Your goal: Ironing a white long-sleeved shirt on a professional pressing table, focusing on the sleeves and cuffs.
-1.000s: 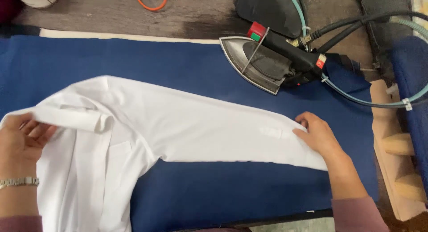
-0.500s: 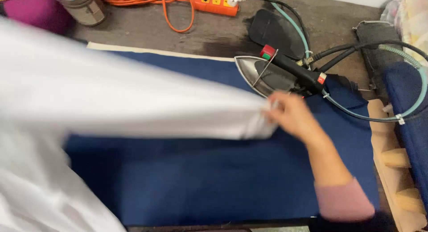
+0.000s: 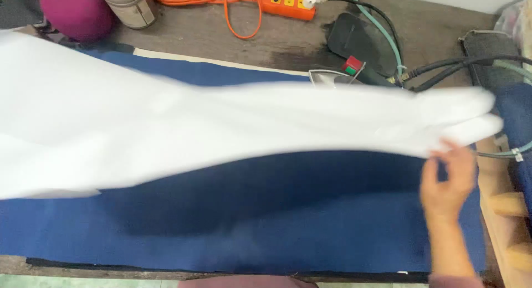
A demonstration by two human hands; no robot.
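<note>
While lifted, white shirt [image 3: 221, 133] above right hand [image 3: 449, 180], blurred

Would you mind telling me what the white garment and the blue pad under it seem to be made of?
White garment: thin woven cloth, probably cotton or a blend; matte, and it billows in the air. Blue pad: matte fabric cover, likely padded; it lies flat and dull.

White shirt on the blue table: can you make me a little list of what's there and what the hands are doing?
white shirt: lifted and spread in the air above the blue pad, blurred
blue pad: covers the table, shirt's shadow on it
right hand: at the shirt's right end, fingers touching its lower edge
left hand: not in view
iron: behind the shirt, mostly hidden
orange power strip: at the far edge, with an orange cord
</note>
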